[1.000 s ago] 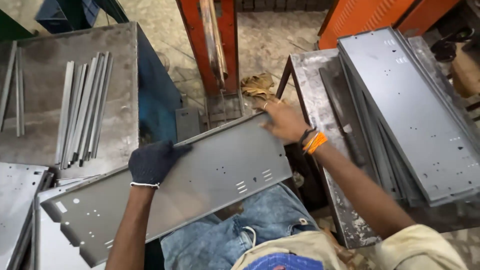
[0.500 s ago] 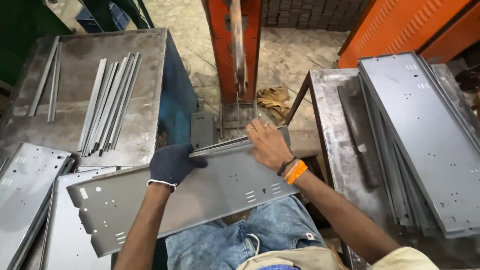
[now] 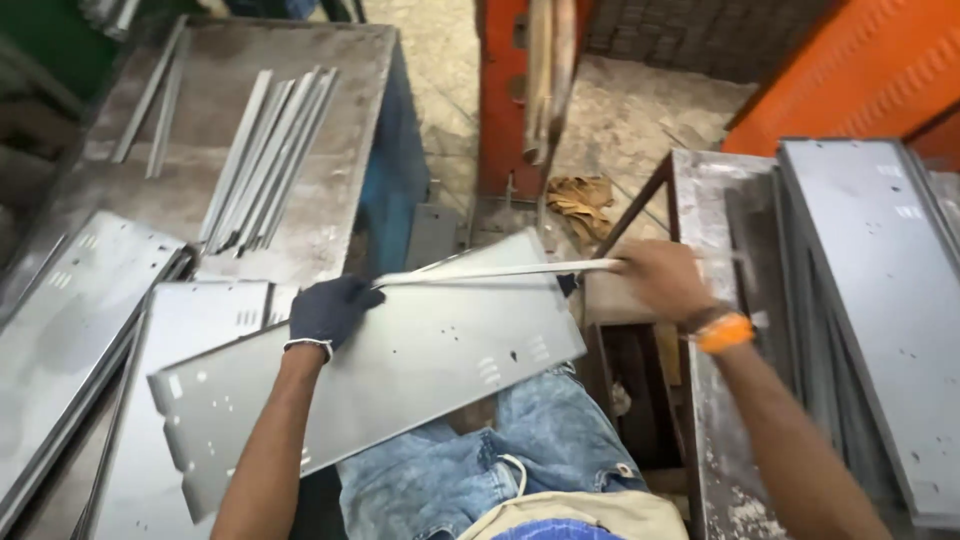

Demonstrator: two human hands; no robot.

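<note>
- Left hand (image 3: 330,310): gloved in dark fabric, fingers curled over the far edge of the panel (image 3: 400,380); thumb side lies on the panel face.
- Right hand (image 3: 660,280): bare, with an orange wristband (image 3: 722,332); closed around the right end of the strip (image 3: 500,272). The view is blurred here, so the exact finger wrap cannot be told.
- Panel: a long grey sheet-metal piece with small holes and slot groups. It lies tilted across the lap, running from lower left of the left hand up to just below the right hand.
- Strip: a thin pale metal length. It spans from the left hand to the right hand, just above the far edge of the panel; whether it touches that edge cannot be told.
- Left of the left hand: stacked panels (image 3: 90,330) of the same kind, one partly under the held panel.
- Beyond the left hand: a worn metal table (image 3: 330,190) carrying a bundle of narrow bars (image 3: 265,150).
- Between and beyond the hands: an orange machine column (image 3: 505,90) with a lever (image 3: 548,80) hanging in front; a crumpled tan rag (image 3: 580,200) lies on the floor beside it.
- Right of the right hand: a stand (image 3: 700,200) with a tilted pile of grey sheets (image 3: 880,300) on it, and an orange cabinet (image 3: 860,70) behind.
- Below the hands: blue jeans (image 3: 520,450).
</note>
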